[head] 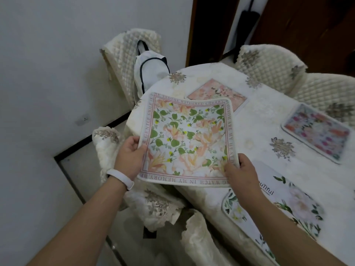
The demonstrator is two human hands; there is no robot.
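Head view: I held floral placemat (pixel 187 140) above counter (pixel 257 120), left grip (pixel 130 157) and right grip (pixel 239 172) both pinching its near corners.

Over left end of table (pixel 269 120), lifted and tilted: held mat (pixel 187 140), pinched at left edge by left hand (pixel 130 158) and at near R corner by right hand (pixel 240 173). Behind it, flat on table: far mat (pixel 217 95), partly hidden by held mat's far R corner. Further R on table, well apart: right mat (pixel 317 132). At table's near edge, under right forearm: near mat (pixel 278 206). Beyond table's left end: back chair (pixel 123 60) w/ backpack (pixel 149 70) on it. Behind table at R: two chairs (pixel 267 66) side by side. Below left hand, tucked against table: near chair (pixel 107 143). Far back, against wall beside door (pixel 207 25): umbrella (pixel 247 18).
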